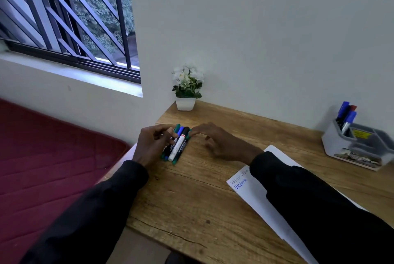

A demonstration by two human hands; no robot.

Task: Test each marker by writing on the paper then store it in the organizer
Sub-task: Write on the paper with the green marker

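The markers [178, 146] lie bunched at the left edge of the table [191, 199], well apart from the organizer [362, 144] at the far right. The left hand [152, 144] curls its fingers on the bunch. The right hand [219, 142] lies relaxed, with fingertips touching the caps. Light, stiff and smooth, they would likely roll, so pinch one mid-barrel.

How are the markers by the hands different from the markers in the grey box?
The loose markers lie flat in a bunch on the desk; the stored markers stand upright in the organizer. The left hand holds the loose markers and the right hand touches them; no hand is near the stored markers. The loose markers include green ones; the stored markers show blue and red caps. Both bunches have caps on.
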